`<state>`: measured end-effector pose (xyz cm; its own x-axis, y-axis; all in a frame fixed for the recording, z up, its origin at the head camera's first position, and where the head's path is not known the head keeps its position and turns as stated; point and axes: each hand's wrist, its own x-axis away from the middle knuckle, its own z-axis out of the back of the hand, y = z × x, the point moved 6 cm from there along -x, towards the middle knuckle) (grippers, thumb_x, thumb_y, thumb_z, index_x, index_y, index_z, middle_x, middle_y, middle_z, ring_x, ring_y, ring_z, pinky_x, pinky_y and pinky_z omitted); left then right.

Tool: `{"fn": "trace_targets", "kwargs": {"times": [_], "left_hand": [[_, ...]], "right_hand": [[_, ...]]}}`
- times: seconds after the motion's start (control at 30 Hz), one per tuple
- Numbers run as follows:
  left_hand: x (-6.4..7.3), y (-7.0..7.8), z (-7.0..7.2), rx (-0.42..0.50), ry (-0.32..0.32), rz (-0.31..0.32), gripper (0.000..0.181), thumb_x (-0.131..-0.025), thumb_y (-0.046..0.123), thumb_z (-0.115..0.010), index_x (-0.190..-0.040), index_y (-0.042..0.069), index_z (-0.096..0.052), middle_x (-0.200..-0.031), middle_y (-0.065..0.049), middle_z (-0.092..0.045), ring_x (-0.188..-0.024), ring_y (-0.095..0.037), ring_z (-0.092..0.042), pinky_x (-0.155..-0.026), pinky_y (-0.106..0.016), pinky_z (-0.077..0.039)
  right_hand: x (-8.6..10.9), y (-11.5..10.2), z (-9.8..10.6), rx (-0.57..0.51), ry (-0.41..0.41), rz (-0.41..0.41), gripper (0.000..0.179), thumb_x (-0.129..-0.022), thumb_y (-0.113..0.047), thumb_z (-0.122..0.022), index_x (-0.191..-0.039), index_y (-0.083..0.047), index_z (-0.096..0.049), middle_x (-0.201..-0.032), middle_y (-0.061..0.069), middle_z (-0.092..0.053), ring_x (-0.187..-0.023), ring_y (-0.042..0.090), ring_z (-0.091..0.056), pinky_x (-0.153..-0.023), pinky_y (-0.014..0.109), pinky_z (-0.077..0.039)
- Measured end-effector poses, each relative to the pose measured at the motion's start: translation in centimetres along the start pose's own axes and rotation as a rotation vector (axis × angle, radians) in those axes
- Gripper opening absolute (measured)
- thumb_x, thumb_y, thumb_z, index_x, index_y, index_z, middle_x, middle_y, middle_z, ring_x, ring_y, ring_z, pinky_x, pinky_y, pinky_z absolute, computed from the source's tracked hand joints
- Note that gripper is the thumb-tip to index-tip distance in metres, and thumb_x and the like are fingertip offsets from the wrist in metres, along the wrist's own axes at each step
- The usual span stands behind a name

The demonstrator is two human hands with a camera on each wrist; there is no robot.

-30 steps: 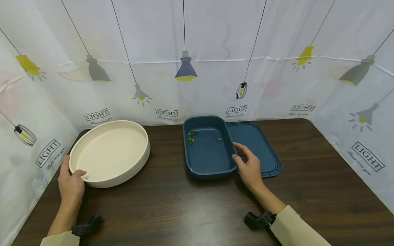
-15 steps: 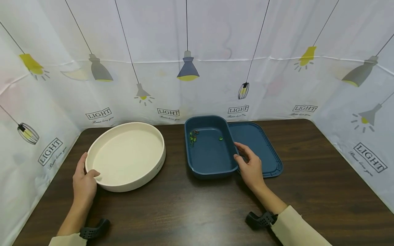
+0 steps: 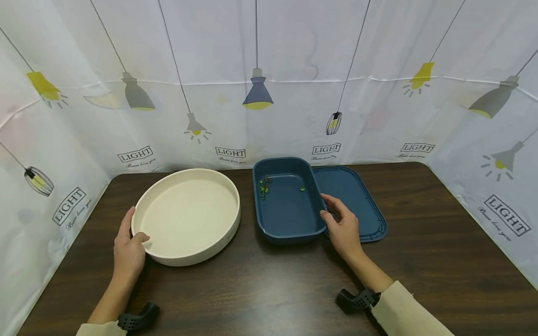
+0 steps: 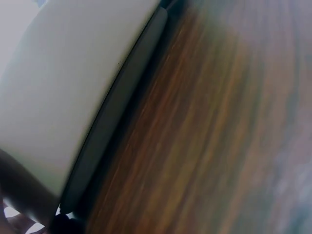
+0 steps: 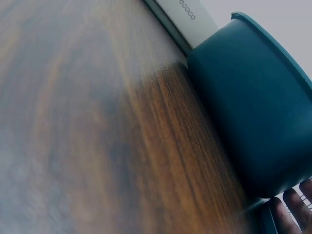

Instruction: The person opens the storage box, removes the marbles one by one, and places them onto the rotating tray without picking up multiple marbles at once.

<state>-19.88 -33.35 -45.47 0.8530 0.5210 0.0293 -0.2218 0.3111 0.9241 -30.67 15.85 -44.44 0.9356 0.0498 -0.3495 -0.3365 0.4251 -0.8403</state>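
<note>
A round cream tray [image 3: 189, 214] with a low wall stands on the left side of the table. My left hand [image 3: 129, 249] grips its near left edge, thumb over the rim and fingers along the outer wall. At the centre sits a deep blue rectangular box [image 3: 290, 212]. Several small green and reddish pieces [image 3: 264, 187] lie in its left part, and one green piece [image 3: 302, 189] lies apart toward the right. My right hand [image 3: 342, 228] holds the box by its right wall. The right wrist view shows fingers [image 5: 285, 219] against the box's outer side.
A flat blue lid [image 3: 355, 200] lies right of the box, partly hidden behind it and my right hand. Both containers stand on a dark wooden table [image 3: 269, 289]. A white curtain [image 3: 290, 116] printed with lamps encloses the back and sides.
My left hand has slid the cream tray rightward and slightly nearer, narrowing the gap to the blue box. My right hand and the box have stayed in place.
</note>
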Motion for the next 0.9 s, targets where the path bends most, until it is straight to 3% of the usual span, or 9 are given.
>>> {"fn": "trace_targets", "kwargs": {"times": [0.23,0.33,0.47,0.57,0.7,0.9], "left_hand": [[0.3,0.3,-0.9,-0.03,-0.018,-0.048,0.074,-0.095,0.003,-0.037,-0.163,0.029,-0.021,-0.169,0.002,-0.023,-0.155,-0.026,-0.023,-0.125,-0.046,-0.022],[0.4,0.5,-1.1,-0.042,-0.011,-0.073,0.062,-0.102,0.013,-0.035,-0.162,0.029,-0.026,-0.167,0.001,-0.029,-0.152,-0.026,-0.032,-0.118,-0.024,-0.034],[0.5,0.6,-1.2,-0.039,0.004,-0.111,0.055,-0.104,0.02,-0.04,-0.159,0.025,-0.034,-0.161,-0.006,-0.04,-0.14,-0.024,-0.047,-0.089,0.0,-0.039],[0.5,0.7,-1.3,-0.038,0.026,-0.138,0.053,-0.104,0.02,-0.044,-0.156,0.023,-0.039,-0.154,-0.01,-0.049,-0.124,-0.01,-0.054,-0.081,0.0,-0.04],[0.6,1.0,-1.5,-0.013,0.027,-0.192,0.049,-0.105,0.018,-0.043,-0.154,0.017,-0.043,-0.145,-0.013,-0.055,-0.109,0.007,-0.051,-0.082,-0.001,-0.041],[-0.3,1.0,-1.7,0.038,-0.011,-0.233,0.048,-0.104,0.013,-0.04,-0.152,0.009,-0.043,-0.134,-0.014,-0.056,-0.103,0.003,-0.052,-0.08,-0.005,-0.043]], "right_hand": [[0.0,0.2,0.1,0.001,0.001,-0.004,0.04,-0.101,-0.013,-0.058,-0.14,-0.019,-0.06,-0.141,0.009,-0.063,-0.128,0.022,-0.06,-0.09,0.003,-0.043],[0.0,0.2,0.1,0.0,0.002,-0.002,0.04,-0.101,-0.013,-0.058,-0.14,-0.019,-0.061,-0.141,0.009,-0.063,-0.127,0.022,-0.06,-0.09,0.003,-0.044],[0.0,0.2,0.0,-0.002,0.002,-0.002,0.04,-0.101,-0.013,-0.059,-0.139,-0.019,-0.061,-0.141,0.009,-0.063,-0.127,0.022,-0.06,-0.09,0.003,-0.044],[0.0,0.2,0.1,-0.001,0.002,0.0,0.039,-0.101,-0.013,-0.059,-0.139,-0.019,-0.061,-0.141,0.009,-0.063,-0.127,0.023,-0.06,-0.09,0.003,-0.044],[0.0,0.3,0.1,0.003,0.002,0.002,0.039,-0.101,-0.013,-0.058,-0.14,-0.02,-0.061,-0.141,0.009,-0.063,-0.128,0.023,-0.06,-0.09,0.004,-0.044],[-0.1,0.2,0.1,0.008,0.005,0.006,0.039,-0.101,-0.012,-0.059,-0.14,-0.019,-0.061,-0.141,0.009,-0.063,-0.128,0.023,-0.06,-0.091,0.003,-0.043]]}}
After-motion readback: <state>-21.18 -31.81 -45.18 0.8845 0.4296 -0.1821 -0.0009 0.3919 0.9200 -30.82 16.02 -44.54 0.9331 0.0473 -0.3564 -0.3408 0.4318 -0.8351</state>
